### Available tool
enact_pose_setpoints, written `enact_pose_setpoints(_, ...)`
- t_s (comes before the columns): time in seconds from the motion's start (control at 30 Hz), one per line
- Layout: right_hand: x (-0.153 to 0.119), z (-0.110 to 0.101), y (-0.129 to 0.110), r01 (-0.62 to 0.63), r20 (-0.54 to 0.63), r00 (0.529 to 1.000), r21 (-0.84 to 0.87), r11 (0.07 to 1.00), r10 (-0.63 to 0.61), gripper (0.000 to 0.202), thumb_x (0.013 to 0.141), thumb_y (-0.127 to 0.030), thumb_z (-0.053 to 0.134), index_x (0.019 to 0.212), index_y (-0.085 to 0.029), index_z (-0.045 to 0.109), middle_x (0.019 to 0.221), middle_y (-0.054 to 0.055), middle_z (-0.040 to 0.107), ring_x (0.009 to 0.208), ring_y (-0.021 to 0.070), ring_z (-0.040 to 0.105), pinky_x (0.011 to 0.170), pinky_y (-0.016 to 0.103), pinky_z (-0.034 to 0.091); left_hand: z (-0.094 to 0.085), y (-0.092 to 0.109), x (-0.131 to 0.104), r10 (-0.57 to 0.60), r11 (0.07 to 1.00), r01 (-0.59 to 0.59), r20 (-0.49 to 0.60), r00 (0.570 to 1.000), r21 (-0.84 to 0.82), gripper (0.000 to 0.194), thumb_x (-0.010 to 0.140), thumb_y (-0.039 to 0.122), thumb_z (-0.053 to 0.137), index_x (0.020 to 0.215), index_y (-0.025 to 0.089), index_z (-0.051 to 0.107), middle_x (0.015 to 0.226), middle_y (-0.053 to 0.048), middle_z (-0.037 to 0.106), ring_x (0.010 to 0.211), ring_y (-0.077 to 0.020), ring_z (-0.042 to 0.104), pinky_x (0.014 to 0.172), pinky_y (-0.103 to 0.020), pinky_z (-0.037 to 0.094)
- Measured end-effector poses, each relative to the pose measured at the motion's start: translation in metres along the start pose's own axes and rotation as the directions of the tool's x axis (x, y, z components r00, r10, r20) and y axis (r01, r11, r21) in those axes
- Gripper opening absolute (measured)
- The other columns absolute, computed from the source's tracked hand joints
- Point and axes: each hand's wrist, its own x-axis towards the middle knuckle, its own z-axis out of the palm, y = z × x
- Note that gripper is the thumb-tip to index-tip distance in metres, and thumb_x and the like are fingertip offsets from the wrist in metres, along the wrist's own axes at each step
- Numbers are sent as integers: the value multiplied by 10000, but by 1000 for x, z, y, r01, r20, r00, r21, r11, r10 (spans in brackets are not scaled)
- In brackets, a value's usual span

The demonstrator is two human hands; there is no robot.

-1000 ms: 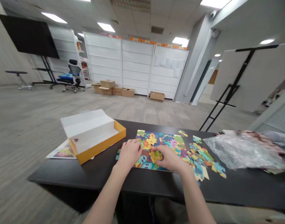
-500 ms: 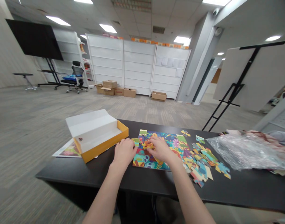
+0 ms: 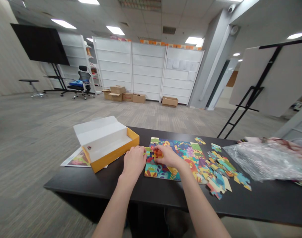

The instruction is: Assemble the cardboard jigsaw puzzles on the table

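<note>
A colourful jigsaw puzzle [image 3: 163, 173] lies partly assembled on the dark table. My left hand [image 3: 134, 160] is at its left edge, fingers curled and closed on a green puzzle piece [image 3: 148, 150] that sticks out there. Over the puzzle's left part, my right hand [image 3: 169, 156] pinches an orange-yellow puzzle piece [image 3: 157, 154] between thumb and fingers. The fingers hide some of both pieces, so I cannot tell whether the orange-yellow one is seated. Loose puzzle pieces [image 3: 218, 170] are heaped against the puzzle's right side.
An open yellow box [image 3: 116, 154] with a white inside stands left of my hands, on top of a printed sheet [image 3: 75, 159]. Clear plastic packaging [image 3: 262, 160] lies at the table's right. The black table [image 3: 111, 185] has its near edge by my forearms.
The whole view has shifted slightly, so things appear a little further right. My right hand stays over the puzzle's left part, with the orange-yellow piece tilted differently. My left hand keeps its place.
</note>
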Motion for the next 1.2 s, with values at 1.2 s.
enact_pose_setpoints(1.2, -149, -86, 73, -304, -167, 943, -88, 949, 287, 226, 810, -285, 669, 1005, -229, 769, 1063, 88, 763, 1030, 283, 685, 929, 408, 512, 21, 85, -10, 315, 420, -112, 29, 949, -901, 170, 836, 187, 625, 997, 184, 680, 859, -38, 715, 812, -159, 697, 758, -278, 571)
